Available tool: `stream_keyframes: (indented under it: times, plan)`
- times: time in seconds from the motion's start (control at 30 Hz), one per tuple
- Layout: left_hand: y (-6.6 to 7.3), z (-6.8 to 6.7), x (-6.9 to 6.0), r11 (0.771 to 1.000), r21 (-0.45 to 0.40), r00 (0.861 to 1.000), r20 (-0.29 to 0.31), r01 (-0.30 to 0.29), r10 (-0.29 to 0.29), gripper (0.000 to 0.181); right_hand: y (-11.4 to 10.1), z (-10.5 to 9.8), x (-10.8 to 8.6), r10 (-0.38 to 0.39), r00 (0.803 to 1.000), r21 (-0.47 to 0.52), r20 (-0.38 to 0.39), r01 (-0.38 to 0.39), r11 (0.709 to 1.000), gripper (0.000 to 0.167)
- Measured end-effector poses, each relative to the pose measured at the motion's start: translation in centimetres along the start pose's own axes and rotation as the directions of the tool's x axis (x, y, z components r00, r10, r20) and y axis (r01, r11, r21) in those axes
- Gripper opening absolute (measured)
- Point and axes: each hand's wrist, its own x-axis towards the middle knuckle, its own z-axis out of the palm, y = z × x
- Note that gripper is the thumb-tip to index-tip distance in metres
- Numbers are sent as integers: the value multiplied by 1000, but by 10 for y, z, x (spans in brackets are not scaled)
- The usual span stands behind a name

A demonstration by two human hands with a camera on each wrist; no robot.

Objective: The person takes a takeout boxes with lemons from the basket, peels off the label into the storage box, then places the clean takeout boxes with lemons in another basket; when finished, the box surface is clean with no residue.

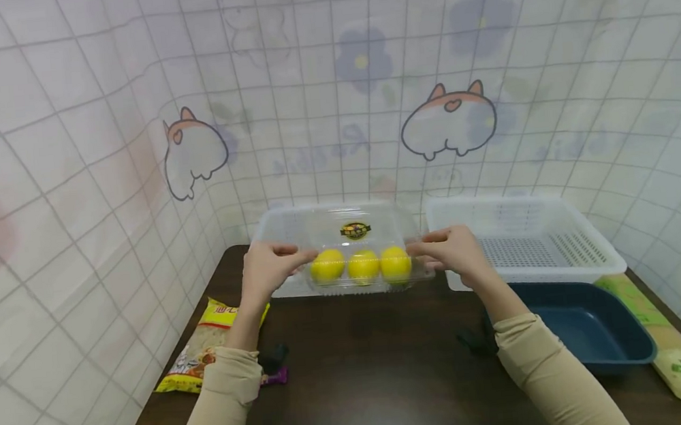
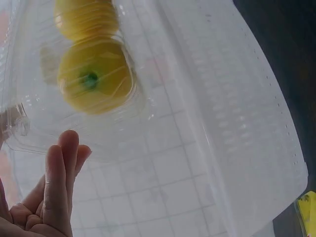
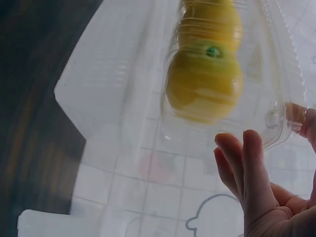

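Between both hands a clear plastic clamshell box [image 1: 361,280] is held up, with several yellow fruits [image 1: 363,265] inside and a dark oval sticker on its lid. The left hand [image 1: 268,268] pinches the box's left end between thumb and fingers; the left wrist view has this hand [image 2: 47,197] at the box corner beside a yellow fruit [image 2: 96,76]. At the right end, the right hand [image 1: 457,253] pinches the box the same way. In the right wrist view the hand [image 3: 266,192] is at the other corner, near two stacked-looking fruits [image 3: 205,86].
Behind the box is a white basket [image 1: 271,227]; another white basket [image 1: 524,270] is at back right. A dark blue basin [image 1: 591,325] and a green-and-cream bag [image 1: 667,338] lie right, a yellow snack bag [image 1: 205,342] and a purple wrapper [image 1: 276,377] left.
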Motion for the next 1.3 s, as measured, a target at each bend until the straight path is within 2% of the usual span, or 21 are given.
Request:
stream_keyframes:
  times: [0.2, 0.43, 0.5, 0.63, 0.77, 1.0, 1.17, 1.3]
  plan:
    - [1, 16, -29, 1000, -16, 1000, 2, -19, 19, 60, 19, -6, -34, 0, 1000, -9, 14, 0, 1000, 79]
    - [-3, 38, -66, 997, -53, 998, -30, -59, 58, 56, 42, -11, -70, 11, 999, -47, 41, -9, 999, 74]
    - [-3, 42, -75, 996, -56, 998, -19, -63, 62, 55, 50, -11, -80, 18, 998, -43, 53, -16, 999, 73]
    - [-5, 50, -88, 999, -42, 999, 16, -33, 33, 52, 64, -10, -95, 56, 997, -27, 58, -54, 998, 75]
    - [-11, 61, -93, 1000, -14, 998, 59, -24, 25, 52, 75, -10, -103, 97, 993, -32, 66, -95, 995, 77]
    - [-28, 78, -91, 999, 42, 991, 129, -32, 26, 57, 94, -7, -104, 105, 982, -86, 158, -93, 992, 82]
    - [-38, 88, -93, 997, 59, 985, 169, -38, 28, 58, 105, -2, -104, 133, 976, -116, 170, -115, 987, 82]
    - [-44, 95, -96, 996, 76, 979, 202, -49, 33, 59, 112, 1, -105, 155, 971, -100, 185, -139, 985, 82]
